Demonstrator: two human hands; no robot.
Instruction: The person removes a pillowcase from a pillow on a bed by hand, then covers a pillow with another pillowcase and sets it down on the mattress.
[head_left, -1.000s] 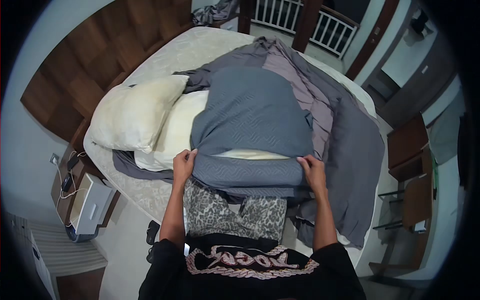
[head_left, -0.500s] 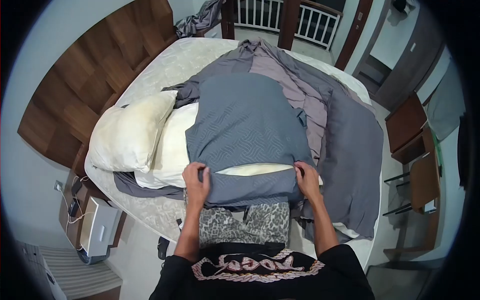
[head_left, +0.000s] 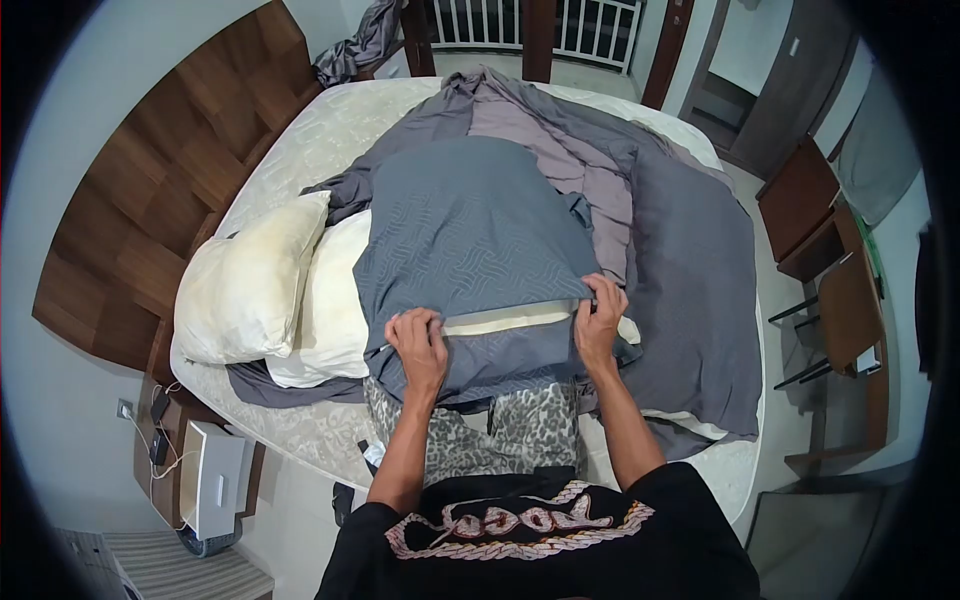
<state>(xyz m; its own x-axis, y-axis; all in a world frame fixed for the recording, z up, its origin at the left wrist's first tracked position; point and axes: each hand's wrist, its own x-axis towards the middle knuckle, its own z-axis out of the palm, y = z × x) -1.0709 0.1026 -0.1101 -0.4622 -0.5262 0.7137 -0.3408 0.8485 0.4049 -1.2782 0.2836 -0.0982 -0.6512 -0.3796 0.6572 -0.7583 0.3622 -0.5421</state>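
A blue-grey patterned pillowcase [head_left: 470, 225] lies in front of me, with a cream pillow [head_left: 510, 319] showing through the long slit of its opening. At the slit's left end, my left hand [head_left: 418, 345] is closed on the fabric edge. My right hand [head_left: 601, 312] pinches the edge at the right end. Between the hands the upper edge is stretched nearly straight. Below the slit, a fold of the pillowcase lies close to the leopard-print shorts [head_left: 480, 430] I wear.
Two cream pillows, one bare pillow [head_left: 245, 280] on top, lie to the left by the wooden headboard [head_left: 170, 190]. A bunched grey duvet [head_left: 690, 290] covers the right side of the mattress [head_left: 300, 150]. A nightstand with an open white drawer [head_left: 215, 480] stands at lower left.
Both hands have shifted their hold: the right one moved up and the left inward along the opening. The upper edge has been pulled straighter. The view has turned slightly.
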